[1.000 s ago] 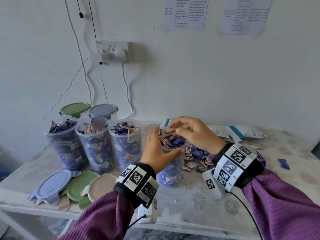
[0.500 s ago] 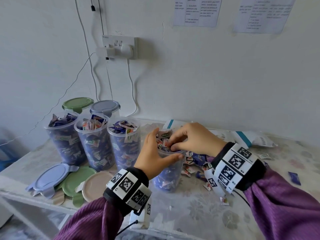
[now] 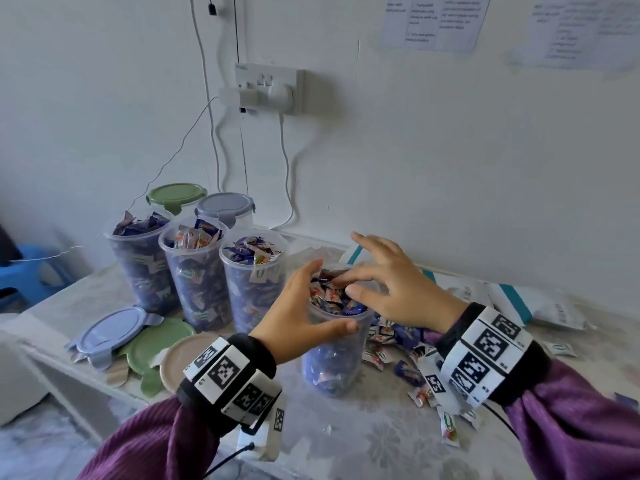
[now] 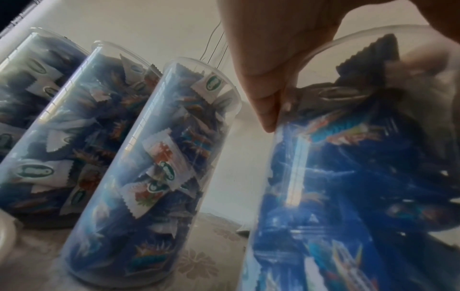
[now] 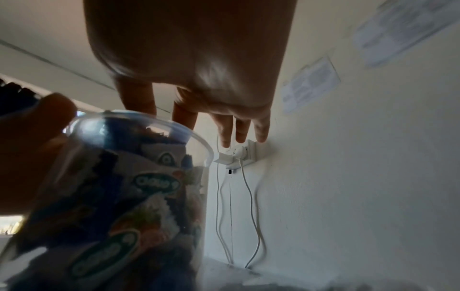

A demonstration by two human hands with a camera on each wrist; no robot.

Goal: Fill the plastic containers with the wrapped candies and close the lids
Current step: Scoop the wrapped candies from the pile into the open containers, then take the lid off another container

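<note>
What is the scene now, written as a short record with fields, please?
left hand: left hand grips the open container near its rim
right hand: right hand spread over the mouth, fingers straight, holding nothing
container contents: wrapped candies up to the rim
other open containers: three full ones, no lids
closed containers: two at the back
loose lids: three on the table's left
loose candies: pile right of the held container

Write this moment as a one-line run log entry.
left hand: grips container | right hand: open above rim | candies: near rim | lid: off
</note>
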